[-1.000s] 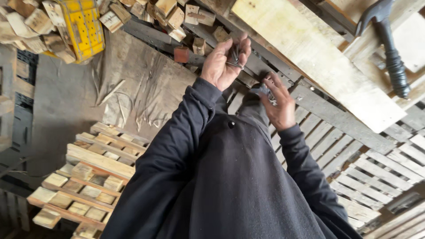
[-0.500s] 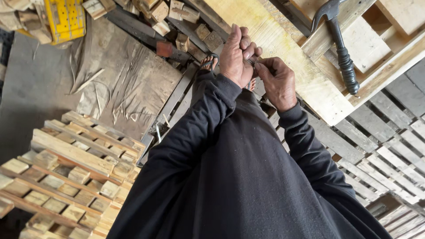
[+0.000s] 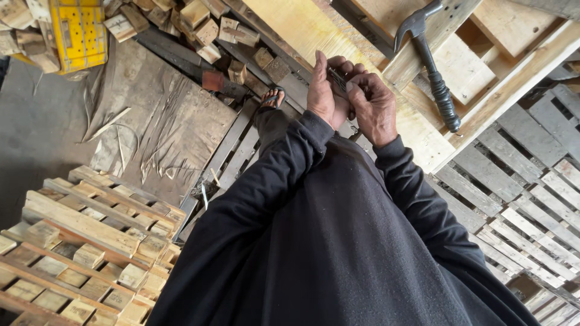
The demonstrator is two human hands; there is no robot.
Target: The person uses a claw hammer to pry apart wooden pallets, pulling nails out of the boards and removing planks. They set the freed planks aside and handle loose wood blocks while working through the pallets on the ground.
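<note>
Head camera looks steeply down, seemingly close.

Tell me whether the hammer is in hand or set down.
Set down: the hammer lies flat on the wooden pallet, apart from both hands.

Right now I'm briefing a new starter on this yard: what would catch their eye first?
The left hand and right hand meet at centre top, pinching a small bunch of metal nails. A black-handled claw hammer lies on the pale wooden pallet beside them, and a yellow plastic crate sits top left.
</note>
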